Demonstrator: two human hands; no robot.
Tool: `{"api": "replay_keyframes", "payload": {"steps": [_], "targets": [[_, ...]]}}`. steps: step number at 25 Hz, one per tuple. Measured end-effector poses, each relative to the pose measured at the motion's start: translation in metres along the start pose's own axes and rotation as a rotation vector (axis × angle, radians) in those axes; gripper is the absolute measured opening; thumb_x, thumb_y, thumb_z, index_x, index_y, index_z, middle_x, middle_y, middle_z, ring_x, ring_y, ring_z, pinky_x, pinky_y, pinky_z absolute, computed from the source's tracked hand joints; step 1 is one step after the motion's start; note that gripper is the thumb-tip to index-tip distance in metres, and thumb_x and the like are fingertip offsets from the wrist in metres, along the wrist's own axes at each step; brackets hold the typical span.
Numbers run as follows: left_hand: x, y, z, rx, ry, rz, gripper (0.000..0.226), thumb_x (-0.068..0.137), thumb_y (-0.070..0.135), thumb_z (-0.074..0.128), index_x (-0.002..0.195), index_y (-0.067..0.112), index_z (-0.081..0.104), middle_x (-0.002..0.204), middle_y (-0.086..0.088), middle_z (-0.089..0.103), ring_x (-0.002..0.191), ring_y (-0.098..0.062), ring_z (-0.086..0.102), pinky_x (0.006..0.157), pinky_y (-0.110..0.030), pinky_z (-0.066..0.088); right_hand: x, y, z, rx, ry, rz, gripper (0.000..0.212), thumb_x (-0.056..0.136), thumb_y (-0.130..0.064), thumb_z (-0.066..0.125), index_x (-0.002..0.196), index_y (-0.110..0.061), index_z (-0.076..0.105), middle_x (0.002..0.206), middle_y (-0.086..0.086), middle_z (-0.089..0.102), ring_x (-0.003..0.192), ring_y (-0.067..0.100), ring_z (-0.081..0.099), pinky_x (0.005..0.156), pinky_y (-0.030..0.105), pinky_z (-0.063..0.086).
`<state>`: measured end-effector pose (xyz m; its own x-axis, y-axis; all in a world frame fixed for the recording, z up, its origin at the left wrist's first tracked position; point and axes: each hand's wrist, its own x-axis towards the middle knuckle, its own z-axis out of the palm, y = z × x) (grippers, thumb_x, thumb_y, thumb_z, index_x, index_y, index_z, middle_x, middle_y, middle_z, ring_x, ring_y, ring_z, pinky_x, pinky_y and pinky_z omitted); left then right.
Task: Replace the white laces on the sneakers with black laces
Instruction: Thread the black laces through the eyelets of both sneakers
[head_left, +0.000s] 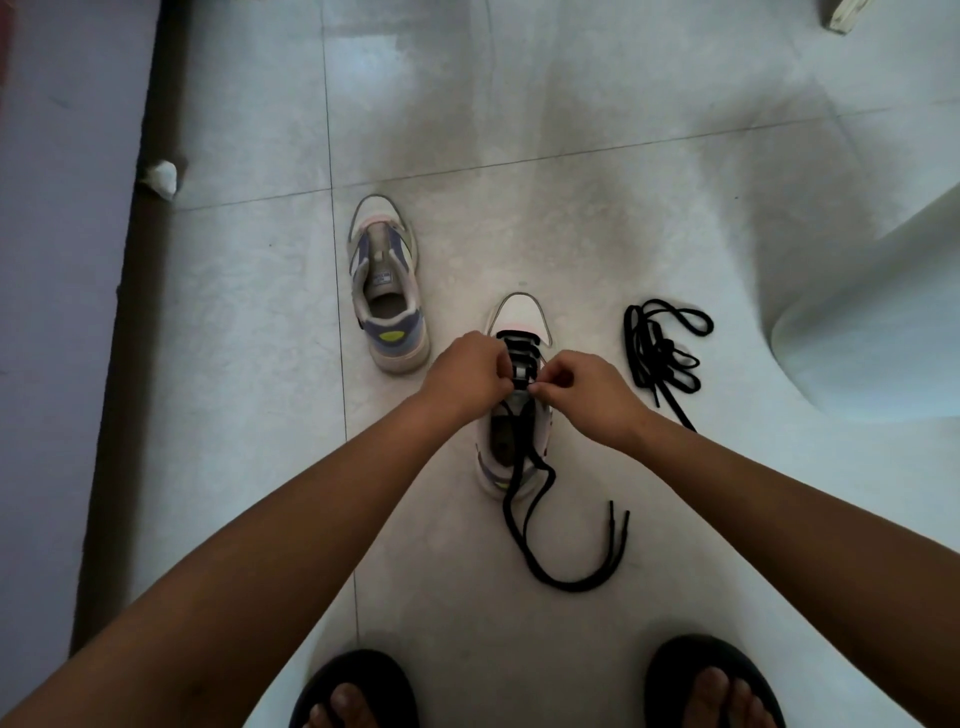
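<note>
A white sneaker (519, 317) stands on the floor in front of me, toe pointing away, with a black lace (540, 551) threaded through its front eyelets. Both loose ends trail out over the heel onto the tiles. My left hand (467, 376) grips the shoe's left side at the eyelets, fingers curled. My right hand (582, 387) pinches the lace at the right eyelet row. A second sneaker (387, 296), with no lace in it, stands farther off to the left. A spare black lace (662, 348) lies bundled on the floor to the right.
The floor is pale tile (519, 130). A dark skirting strip (140, 260) runs along the purple wall on the left, with a small white scrap (162, 176) beside it. A white rounded object (872, 332) stands at right. My feet in black sandals (358, 691) are at the bottom.
</note>
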<state>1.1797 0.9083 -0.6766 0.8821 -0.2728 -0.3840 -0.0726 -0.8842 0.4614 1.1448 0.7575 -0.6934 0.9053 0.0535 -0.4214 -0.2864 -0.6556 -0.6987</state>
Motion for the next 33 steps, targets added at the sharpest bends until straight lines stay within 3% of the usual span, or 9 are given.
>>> {"api": "replay_keyframes", "payload": {"steps": [4,8,12,15,21,28,33], "targets": [[-0.006,-0.004,0.009,0.014,0.062,0.005,0.009,0.085,0.008,0.054,0.093,0.003,0.055,0.101,-0.016,0.058,0.094,-0.031,0.055,0.068,-0.028,0.033,0.001,0.005,-0.001,0.192,-0.043,0.119,0.016,0.088,-0.02,0.062,0.074,-0.014,0.06,0.074,0.002,0.061,0.071,0.016,0.057,0.072,0.035,0.05],[-0.014,-0.013,0.008,-0.051,0.091,0.084,0.015,0.09,0.017,0.054,0.098,0.006,0.059,0.102,-0.012,0.057,0.092,-0.026,0.056,0.076,-0.034,0.042,0.0,0.008,0.0,0.22,-0.075,0.115,0.013,0.088,-0.018,0.062,0.076,-0.015,0.058,0.076,0.002,0.06,0.074,0.017,0.056,0.078,0.037,0.051],[0.001,-0.001,0.011,0.145,-0.062,0.15,0.023,0.092,0.024,0.053,0.1,0.007,0.067,0.109,-0.012,0.047,0.095,-0.025,0.053,0.077,-0.032,0.044,0.001,0.007,0.002,0.215,-0.07,0.114,0.012,0.088,-0.016,0.061,0.077,-0.016,0.056,0.077,0.002,0.06,0.074,0.017,0.056,0.078,0.038,0.051],[0.015,0.006,0.009,0.216,-0.169,0.174,0.023,0.09,0.017,0.053,0.095,0.002,0.07,0.094,-0.016,0.046,0.097,-0.032,0.055,0.08,-0.038,0.047,0.002,0.007,0.002,0.206,-0.075,0.116,0.008,0.087,-0.014,0.061,0.081,-0.013,0.057,0.078,0.003,0.059,0.075,0.017,0.055,0.077,0.037,0.05],[0.018,0.003,0.001,0.134,-0.201,0.257,0.018,0.084,0.011,0.06,0.083,-0.002,0.073,0.08,-0.018,0.065,0.076,-0.029,0.06,0.074,-0.04,0.048,0.002,0.007,0.002,0.176,-0.104,0.111,0.004,0.089,-0.015,0.057,0.086,-0.013,0.056,0.081,0.001,0.058,0.076,0.016,0.054,0.073,0.033,0.048],[0.003,-0.004,0.006,0.169,-0.022,0.138,0.022,0.093,0.023,0.055,0.1,0.004,0.063,0.103,-0.015,0.064,0.097,-0.029,0.058,0.075,-0.032,0.04,0.001,0.009,0.0,0.19,-0.115,0.111,0.009,0.091,-0.019,0.058,0.085,-0.013,0.056,0.08,0.0,0.058,0.076,0.015,0.054,0.074,0.032,0.048],[0.003,-0.002,0.007,0.209,-0.071,-0.034,0.026,0.094,0.027,0.053,0.095,0.002,0.061,0.102,-0.018,0.064,0.096,-0.032,0.06,0.067,-0.03,0.037,-0.001,0.007,-0.001,0.199,-0.119,0.119,0.009,0.092,-0.019,0.057,0.088,-0.011,0.057,0.084,0.003,0.058,0.08,0.016,0.054,0.077,0.032,0.048]]}}
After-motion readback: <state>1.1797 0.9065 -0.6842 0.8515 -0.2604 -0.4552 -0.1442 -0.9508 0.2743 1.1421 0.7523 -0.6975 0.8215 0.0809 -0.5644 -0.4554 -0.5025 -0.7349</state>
